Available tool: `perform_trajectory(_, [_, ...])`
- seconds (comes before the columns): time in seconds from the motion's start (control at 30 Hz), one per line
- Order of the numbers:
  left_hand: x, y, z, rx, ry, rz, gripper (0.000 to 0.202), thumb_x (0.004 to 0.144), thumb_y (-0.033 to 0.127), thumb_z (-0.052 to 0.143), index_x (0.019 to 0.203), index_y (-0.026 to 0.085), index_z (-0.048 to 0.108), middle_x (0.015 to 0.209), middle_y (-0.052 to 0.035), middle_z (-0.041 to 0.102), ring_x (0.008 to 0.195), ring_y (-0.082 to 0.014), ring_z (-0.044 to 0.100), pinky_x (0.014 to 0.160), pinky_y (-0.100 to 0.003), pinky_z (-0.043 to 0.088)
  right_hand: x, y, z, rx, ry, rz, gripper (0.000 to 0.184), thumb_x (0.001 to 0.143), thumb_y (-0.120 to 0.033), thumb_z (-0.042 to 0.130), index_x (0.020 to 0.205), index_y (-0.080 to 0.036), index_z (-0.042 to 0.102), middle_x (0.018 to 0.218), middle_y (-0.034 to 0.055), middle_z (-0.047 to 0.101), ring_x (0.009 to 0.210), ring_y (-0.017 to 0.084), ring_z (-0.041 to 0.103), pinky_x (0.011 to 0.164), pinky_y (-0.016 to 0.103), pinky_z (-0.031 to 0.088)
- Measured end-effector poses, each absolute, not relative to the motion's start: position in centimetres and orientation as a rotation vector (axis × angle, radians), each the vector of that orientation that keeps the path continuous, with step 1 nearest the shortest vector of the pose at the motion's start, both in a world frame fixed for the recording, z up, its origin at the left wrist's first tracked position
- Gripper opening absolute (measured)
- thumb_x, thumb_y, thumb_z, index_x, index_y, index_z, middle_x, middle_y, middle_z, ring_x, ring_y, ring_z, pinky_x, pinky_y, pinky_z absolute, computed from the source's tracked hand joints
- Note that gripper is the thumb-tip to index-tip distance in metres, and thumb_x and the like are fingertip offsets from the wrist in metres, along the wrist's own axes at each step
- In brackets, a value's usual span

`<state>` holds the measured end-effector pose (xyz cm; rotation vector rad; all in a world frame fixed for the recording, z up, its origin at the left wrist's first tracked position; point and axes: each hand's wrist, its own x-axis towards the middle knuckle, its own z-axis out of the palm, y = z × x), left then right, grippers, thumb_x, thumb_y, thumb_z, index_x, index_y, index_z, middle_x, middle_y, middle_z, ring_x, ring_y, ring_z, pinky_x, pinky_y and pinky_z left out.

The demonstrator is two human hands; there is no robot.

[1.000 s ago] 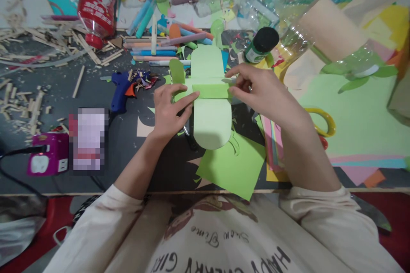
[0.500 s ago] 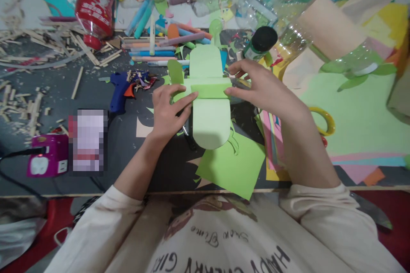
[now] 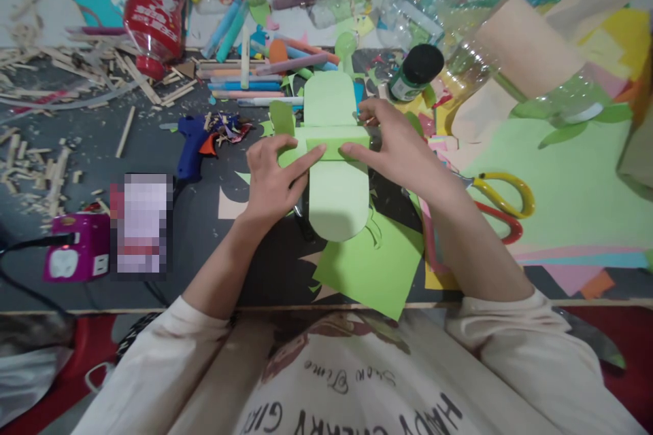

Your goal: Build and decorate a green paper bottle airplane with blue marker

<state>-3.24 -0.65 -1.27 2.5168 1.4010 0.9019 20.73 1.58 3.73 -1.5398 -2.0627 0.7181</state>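
A pale green paper cutout (image 3: 339,194) with rounded ends lies upright in front of me, with a folded crosswise band at its middle. On that band is a brighter green paper strip (image 3: 334,149). My left hand (image 3: 278,173) grips the band's left side, its index finger lying on the strip and its thumb lower down. My right hand (image 3: 390,139) holds the right side, thumb on the strip and fingers curled at the far edge. Under the cutout's lower end is a bright green paper sheet (image 3: 370,265). A dark tool, partly hidden, lies beside my left thumb.
Left of my hands lie a blue glue gun (image 3: 191,146), a phone (image 3: 145,224) and a purple box (image 3: 76,248). Yellow-and-red-handled scissors (image 3: 503,197) rest to the right. Markers (image 3: 249,85), a black-capped jar (image 3: 415,71) and plastic bottles stand beyond.
My right hand has slid left along the strip, its thumb now close to my left index finger. More of the scissors shows beside my right forearm. The cutout stays in place.
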Motion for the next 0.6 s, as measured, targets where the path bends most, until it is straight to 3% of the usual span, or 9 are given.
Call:
perform_trajectory(0.2, [-2.8,-1.0,-0.9,2.541,1.413,0.869,0.036,0.096,0.036,0.048,0.126,0.044,0.067,0.117,-0.0096,0.058,0.115,-0.0308,0.052,0.100,-0.050,0.036,19.5,1.1,3.6,-1.592,-2.031,0.623,0.058,0.086,-0.048,0.063,0.137,-0.025,0.045,0.132,0.0150,0.057,0.127,0.039,0.052,0.106,0.059,0.041])
perform_trajectory(0.4, [-2.8,-1.0,-1.4,2.434,1.437,0.805,0.035,0.095,0.034,0.051,0.125,0.041,0.068,0.119,-0.0114,0.057,0.121,-0.0346,0.050,0.106,-0.054,0.030,19.2,1.0,3.0,-1.622,-2.019,0.587,0.063,0.084,-0.049,0.063,0.139,-0.025,0.041,0.133,0.0166,0.055,0.126,0.042,0.052,0.104,0.062,0.042])
perform_trajectory(0.6, [-2.8,-1.1,-1.5,2.444,1.433,0.815,0.038,0.091,0.029,0.055,0.126,0.039,0.068,0.120,-0.0106,0.055,0.121,-0.0341,0.050,0.106,-0.052,0.031,19.4,1.0,3.0,-1.629,-2.056,0.573,0.061,0.084,-0.046,0.063,0.138,-0.028,0.042,0.131,0.0148,0.055,0.125,0.041,0.051,0.103,0.062,0.043])
